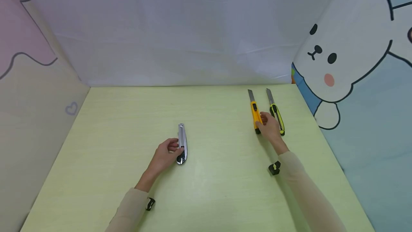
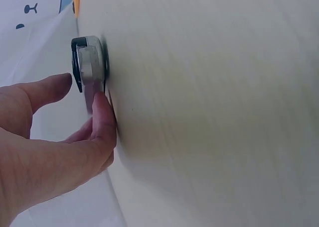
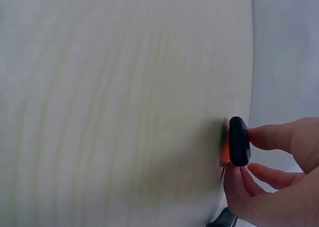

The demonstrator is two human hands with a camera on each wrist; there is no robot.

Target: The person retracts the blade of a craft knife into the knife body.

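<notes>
A silver box cutter with a black slider lies on the table in front of my left hand. In the left wrist view, the fingertips are at the side of the cutter, while the thumb stands a little apart from it. My right hand pinches a yellow box cutter near its black end, with its blade extended away from me. In the right wrist view that black end sits between thumb and fingers. Just right of it is a green and black box cutter, blade out, partly behind the right hand.
The pale wood-grain table reaches a white cloth backdrop at the far edge. A printed bunny panel borders the right side, and a pale panel the left. Black wrist devices show at both sleeves.
</notes>
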